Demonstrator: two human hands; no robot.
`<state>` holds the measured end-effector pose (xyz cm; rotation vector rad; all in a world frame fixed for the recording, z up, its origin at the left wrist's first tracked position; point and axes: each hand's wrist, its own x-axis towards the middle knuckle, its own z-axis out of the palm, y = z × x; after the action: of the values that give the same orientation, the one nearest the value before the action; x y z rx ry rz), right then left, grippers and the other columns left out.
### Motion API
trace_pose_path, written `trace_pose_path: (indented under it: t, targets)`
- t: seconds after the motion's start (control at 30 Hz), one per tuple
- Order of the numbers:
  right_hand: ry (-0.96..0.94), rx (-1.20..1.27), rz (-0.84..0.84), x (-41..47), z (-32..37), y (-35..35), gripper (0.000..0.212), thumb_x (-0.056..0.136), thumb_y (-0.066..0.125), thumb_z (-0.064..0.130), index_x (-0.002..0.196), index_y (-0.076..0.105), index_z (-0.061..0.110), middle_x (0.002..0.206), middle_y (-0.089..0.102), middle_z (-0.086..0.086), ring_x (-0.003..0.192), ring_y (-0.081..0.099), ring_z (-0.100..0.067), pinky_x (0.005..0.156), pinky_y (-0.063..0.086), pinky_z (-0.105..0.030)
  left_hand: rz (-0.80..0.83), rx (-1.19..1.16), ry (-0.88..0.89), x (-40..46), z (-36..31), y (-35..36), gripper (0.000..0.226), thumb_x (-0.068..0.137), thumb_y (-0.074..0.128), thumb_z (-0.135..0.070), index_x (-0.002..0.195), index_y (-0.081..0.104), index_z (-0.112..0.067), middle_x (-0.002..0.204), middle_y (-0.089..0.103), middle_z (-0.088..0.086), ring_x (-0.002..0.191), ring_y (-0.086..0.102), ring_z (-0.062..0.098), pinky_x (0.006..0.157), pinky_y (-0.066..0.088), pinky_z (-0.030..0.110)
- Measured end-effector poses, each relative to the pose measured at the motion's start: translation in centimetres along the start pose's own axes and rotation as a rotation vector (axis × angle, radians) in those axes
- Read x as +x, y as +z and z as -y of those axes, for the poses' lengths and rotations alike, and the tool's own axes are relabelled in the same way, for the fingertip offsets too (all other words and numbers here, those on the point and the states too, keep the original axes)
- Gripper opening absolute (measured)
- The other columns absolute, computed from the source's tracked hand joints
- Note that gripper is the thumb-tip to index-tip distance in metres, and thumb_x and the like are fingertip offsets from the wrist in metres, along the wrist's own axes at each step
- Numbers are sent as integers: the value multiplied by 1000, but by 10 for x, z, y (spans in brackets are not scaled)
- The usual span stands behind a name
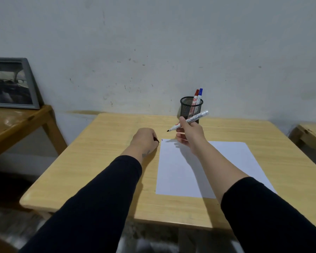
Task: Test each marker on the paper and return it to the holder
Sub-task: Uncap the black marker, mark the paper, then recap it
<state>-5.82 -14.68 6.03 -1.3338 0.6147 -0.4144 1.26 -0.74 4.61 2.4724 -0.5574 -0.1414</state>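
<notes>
Right hand (189, 133) pinches uncapped marker (188, 121) above paper (199, 170); left hand (144, 140) fisted on tabletop (102, 161), apparently around its cap (156, 139).

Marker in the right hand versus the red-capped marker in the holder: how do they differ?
The held marker is uncapped, its dark tip exposed; the red-capped marker is capped. The held one lies slanted in the right hand above the paper; the red-capped one stands in the mesh holder. Both have white barrels.
</notes>
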Motion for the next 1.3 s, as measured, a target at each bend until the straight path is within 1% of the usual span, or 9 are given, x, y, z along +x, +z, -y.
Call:
trace_pose_path:
  t: [0.13, 0.23, 0.33, 0.4, 0.57, 0.73, 0.97, 1.2, 1.3]
  targets:
    - [-53, -11, -8, 4, -9, -1, 20, 87, 68, 24, 90, 58, 7, 65, 58, -5, 49, 52, -14, 44, 48, -21, 53, -14, 4, 1, 8, 14, 21, 85, 57, -20, 100, 70, -14, 93, 62, 5, 88, 60, 26, 73, 47, 29]
    - [-113, -118, -6, 8, -14, 1, 14, 85, 69, 20, 81, 58, 13, 66, 61, -4, 47, 56, -13, 41, 48, -19, -28, 102, 76, -3, 20, 23, 43, 86, 56, -44, 122, 60, -21, 120, 54, 3, 113, 50, 23, 93, 42, 35]
    - [-128, -127, 37, 15, -19, 8, 4, 88, 65, 17, 86, 63, 14, 71, 65, -7, 50, 59, -16, 41, 51, -23, -61, 262, 120, -9, 32, 31, 68, 87, 43, -60, 143, 39, -21, 150, 37, -4, 142, 26, 18, 115, 18, 43]
    - [-120, -84, 88, 21, -23, 15, 7, 90, 63, 16, 93, 65, 11, 73, 64, -10, 50, 57, -20, 43, 53, -27, -14, 285, 120, -7, 36, 35, 75, 89, 35, -63, 149, 28, -20, 159, 22, -6, 148, 11, 13, 120, 4, 44]
    - [-132, -22, 90, 30, -30, 24, 15, 86, 66, 14, 89, 62, -1, 64, 58, -13, 38, 49, -17, 39, 46, -25, 4, 260, 131, -5, 37, 35, 77, 88, 35, -64, 150, 24, -19, 160, 18, -8, 149, 7, 10, 121, 1, 42]
    - [-271, -267, -34, 31, -37, 26, 32, 89, 60, 18, 70, 63, -7, 50, 55, -12, 23, 42, -8, 32, 36, -15, -29, 236, 121, -3, 38, 36, 78, 86, 40, -64, 149, 28, -19, 159, 22, -8, 148, 9, 9, 121, 2, 40]
    - [-343, -516, -69, 42, -45, 25, 34, 84, 55, 23, 58, 62, 3, 40, 56, -3, 27, 47, -10, 39, 43, -15, -27, 231, 117, -4, 37, 35, 77, 87, 41, -63, 148, 28, -19, 159, 22, -8, 148, 10, 8, 121, 2, 39]
    - [-356, -548, -56, 45, -47, 26, 36, 85, 55, 26, 58, 62, 4, 40, 55, -1, 31, 49, -11, 45, 47, -19, -25, 246, 109, -4, 36, 36, 76, 87, 39, -63, 149, 28, -20, 159, 22, -8, 148, 10, 9, 121, 3, 39]
    - [-339, -557, -63, 47, -47, 26, 34, 84, 57, 25, 61, 65, 0, 46, 58, -2, 42, 54, -14, 50, 46, -24, -23, 245, 113, -4, 35, 35, 76, 87, 40, -62, 149, 28, -19, 159, 22, -8, 148, 10, 10, 121, 3, 40]
